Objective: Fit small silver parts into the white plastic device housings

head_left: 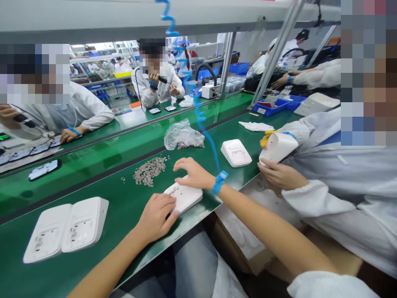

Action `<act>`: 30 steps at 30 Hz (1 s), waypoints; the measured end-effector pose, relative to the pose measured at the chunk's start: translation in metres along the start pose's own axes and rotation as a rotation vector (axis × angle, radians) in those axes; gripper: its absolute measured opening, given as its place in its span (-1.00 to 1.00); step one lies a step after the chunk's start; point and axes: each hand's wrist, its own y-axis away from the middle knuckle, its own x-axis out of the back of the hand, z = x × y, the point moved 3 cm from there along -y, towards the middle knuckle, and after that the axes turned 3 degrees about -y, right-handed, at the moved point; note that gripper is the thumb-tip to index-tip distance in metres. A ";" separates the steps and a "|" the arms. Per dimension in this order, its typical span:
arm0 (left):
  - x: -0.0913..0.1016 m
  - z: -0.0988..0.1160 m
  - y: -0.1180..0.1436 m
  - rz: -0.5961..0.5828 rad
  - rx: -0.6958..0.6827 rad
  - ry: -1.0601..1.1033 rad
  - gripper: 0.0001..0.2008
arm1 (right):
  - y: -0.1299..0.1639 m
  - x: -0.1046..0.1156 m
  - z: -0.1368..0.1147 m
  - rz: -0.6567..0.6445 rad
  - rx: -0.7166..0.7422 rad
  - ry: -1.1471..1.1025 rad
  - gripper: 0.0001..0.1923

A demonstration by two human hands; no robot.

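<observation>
Both hands rested on white casing (185, 196) at frame centre: left hand (158, 215) gripped its near edge, right hand (194, 173) lay loosely open on top. Screw pile (150, 169) sat just beyond.

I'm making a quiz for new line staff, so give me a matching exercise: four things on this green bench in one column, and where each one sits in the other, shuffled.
Things:
1. white casing
2. pile of small metal parts
3. clear plastic bag
4. pair of white casings

Places:
A. far left of the bench, side by side
B. under both of the person's hands
C. loose on the bench, just beyond the hands
D. behind the pile, crumpled, with parts inside

Pairs: 1-B, 2-C, 3-D, 4-A
</observation>
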 end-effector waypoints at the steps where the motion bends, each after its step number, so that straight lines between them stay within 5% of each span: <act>1: 0.009 0.006 0.014 -0.023 0.023 -0.037 -0.82 | 0.006 0.006 0.005 0.117 -0.007 -0.039 -0.77; 4: 0.037 0.027 0.067 -0.063 0.111 -0.185 -0.74 | 0.033 0.016 0.031 0.425 -0.168 0.046 -0.83; 8: 0.059 0.048 0.131 -0.071 0.274 -0.448 -0.54 | 0.061 0.015 0.066 0.517 -0.355 0.345 -0.72; 11: 0.058 0.041 0.149 -0.058 0.418 -0.557 -0.55 | 0.072 0.026 0.080 0.593 -0.516 0.575 -0.57; 18: 0.053 0.001 0.131 -0.077 0.678 -0.637 -0.66 | 0.088 0.038 0.091 0.586 -0.712 0.723 -0.23; 25: 0.070 -0.021 0.124 0.003 0.846 -0.796 -0.63 | 0.069 0.009 0.028 0.319 -0.455 0.493 -0.47; 27: 0.060 -0.018 0.098 0.110 0.764 -0.769 -0.57 | 0.048 0.000 0.008 0.238 -0.372 0.372 -0.59; 30: 0.022 -0.004 0.040 0.051 0.331 -0.404 -0.49 | -0.003 -0.007 0.005 0.108 -0.205 0.262 -0.74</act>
